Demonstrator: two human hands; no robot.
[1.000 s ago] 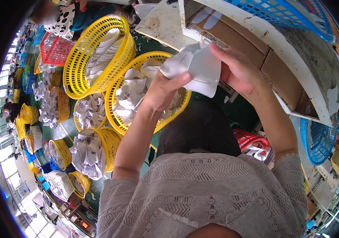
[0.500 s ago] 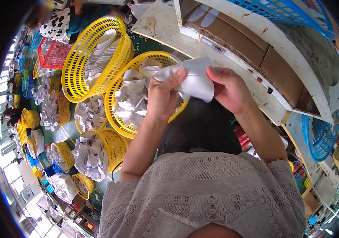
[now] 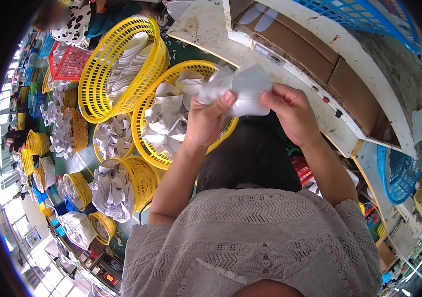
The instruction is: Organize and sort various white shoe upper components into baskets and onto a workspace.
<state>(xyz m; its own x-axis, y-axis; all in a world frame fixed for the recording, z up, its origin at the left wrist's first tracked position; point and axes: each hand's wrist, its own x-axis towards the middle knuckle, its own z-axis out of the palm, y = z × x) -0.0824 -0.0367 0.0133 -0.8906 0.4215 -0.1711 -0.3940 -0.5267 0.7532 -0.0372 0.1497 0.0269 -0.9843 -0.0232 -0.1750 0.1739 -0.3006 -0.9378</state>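
A white, curved sheet piece (image 3: 250,89), pale grey on its upper part and slightly blurred, is stretched between both hands above my lap. My left hand (image 3: 207,116) pinches its left end, thumb on top. At the other end my right hand (image 3: 290,109) grips the edge between thumb and fingers. What exactly the piece is, I cannot make out. Just beyond and left of my left hand stands a round yellow basket (image 3: 140,141) heaped with similar white pieces (image 3: 166,116).
A tall yellow basket (image 3: 89,94) holds neatly stacked white pieces. A white-framed machine (image 3: 319,94) with cardboard inside and a worktop (image 3: 206,24) lies ahead right. Blue baskets (image 3: 401,173) sit at the right. A person (image 3: 75,24) is at the far left, near a red basket (image 3: 70,63).
The white piece has been spread flatter and straighter between my hands. My right hand has lowered slightly and turned inward; both hands keep their hold.
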